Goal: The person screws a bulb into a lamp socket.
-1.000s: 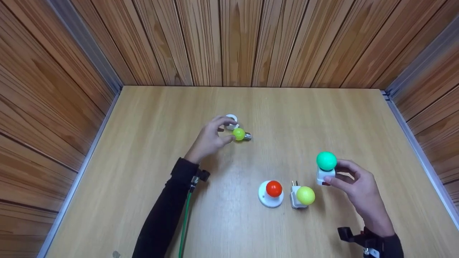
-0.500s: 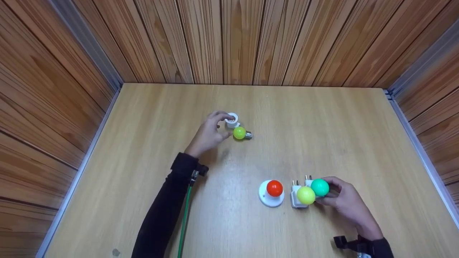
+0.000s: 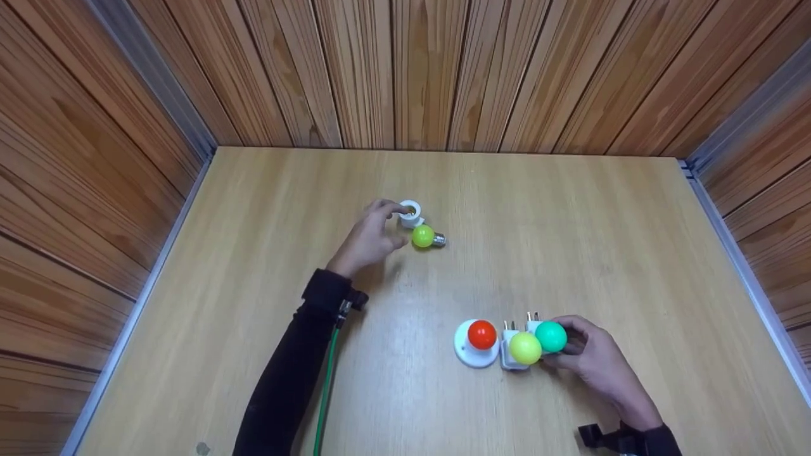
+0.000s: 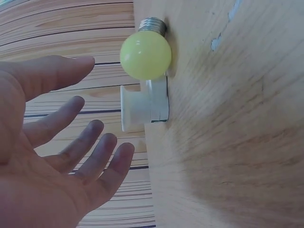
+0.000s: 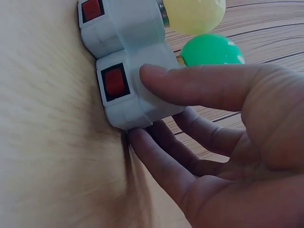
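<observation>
My right hand point(image 3: 595, 354) grips a white plug-in lamp socket point(image 5: 152, 107) with a red switch; a green bulb point(image 3: 550, 336) is screwed into it. Its side lies against a second switched plug-in socket point(image 5: 135, 23), which bears a yellow bulb point(image 3: 525, 348). Both sets of plug prongs point toward the back wall. Farther back, my left hand point(image 3: 370, 237) hovers with spread, relaxed fingers and nothing in them. Just past its fingertips are a loose yellow-green bulb point(image 3: 422, 236), lying on its side, and a white lamp socket point(image 4: 135, 107) without a bulb.
A red bulb point(image 3: 482, 334) stands in a round white base point(image 3: 470, 359), close to the left side of the yellow-bulb socket. Wood-panelled walls point(image 3: 418, 76) enclose the tabletop point(image 3: 253, 190). A green cable point(image 3: 324, 399) runs along the left forearm.
My right hand has brought the green-bulb socket leftward against the yellow-bulb socket, and both have slid slightly left toward the red bulb's base. The left hand has drawn slightly away from the loose bulb.
</observation>
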The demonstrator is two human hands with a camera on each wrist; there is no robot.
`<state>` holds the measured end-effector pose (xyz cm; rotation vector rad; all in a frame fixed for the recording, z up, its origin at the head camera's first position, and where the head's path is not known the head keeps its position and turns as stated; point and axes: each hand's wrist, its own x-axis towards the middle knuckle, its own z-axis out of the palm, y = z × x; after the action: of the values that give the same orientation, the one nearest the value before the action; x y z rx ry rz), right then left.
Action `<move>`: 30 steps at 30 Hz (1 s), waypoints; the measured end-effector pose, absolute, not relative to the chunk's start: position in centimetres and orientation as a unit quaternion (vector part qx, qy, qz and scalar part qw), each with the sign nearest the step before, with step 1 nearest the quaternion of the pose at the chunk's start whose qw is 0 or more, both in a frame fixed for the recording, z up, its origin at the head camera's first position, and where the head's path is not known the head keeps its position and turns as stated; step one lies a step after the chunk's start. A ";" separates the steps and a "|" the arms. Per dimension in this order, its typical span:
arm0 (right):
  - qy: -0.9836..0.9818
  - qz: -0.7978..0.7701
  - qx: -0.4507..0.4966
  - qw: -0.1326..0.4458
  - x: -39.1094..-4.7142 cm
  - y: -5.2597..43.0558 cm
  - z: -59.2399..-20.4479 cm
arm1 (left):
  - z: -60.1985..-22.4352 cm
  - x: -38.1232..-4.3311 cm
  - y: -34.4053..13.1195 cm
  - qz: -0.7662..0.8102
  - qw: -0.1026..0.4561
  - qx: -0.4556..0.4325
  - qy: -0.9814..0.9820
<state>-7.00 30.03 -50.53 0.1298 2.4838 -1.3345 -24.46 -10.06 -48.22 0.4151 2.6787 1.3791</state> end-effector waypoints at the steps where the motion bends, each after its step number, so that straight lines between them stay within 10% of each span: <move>1: 0.866 -0.472 0.040 0.161 -7.0 30.2 -50.5 | -48.3 -24.5 -10.0 0.452 0.053 0.134 0.880; 14: 0.860 -0.489 0.002 0.144 -9.8 32.2 -47.1 | -48.6 -25.8 -10.1 0.451 0.056 0.119 0.883; 30: 0.890 -0.412 -0.117 0.157 -21.1 29.8 -44.9 | -49.4 -27.5 -9.4 0.412 0.044 0.160 0.896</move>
<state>-21.05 29.82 -44.93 -0.3348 2.5472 -1.1779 -27.48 -9.37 -49.41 0.4885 2.7395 1.2594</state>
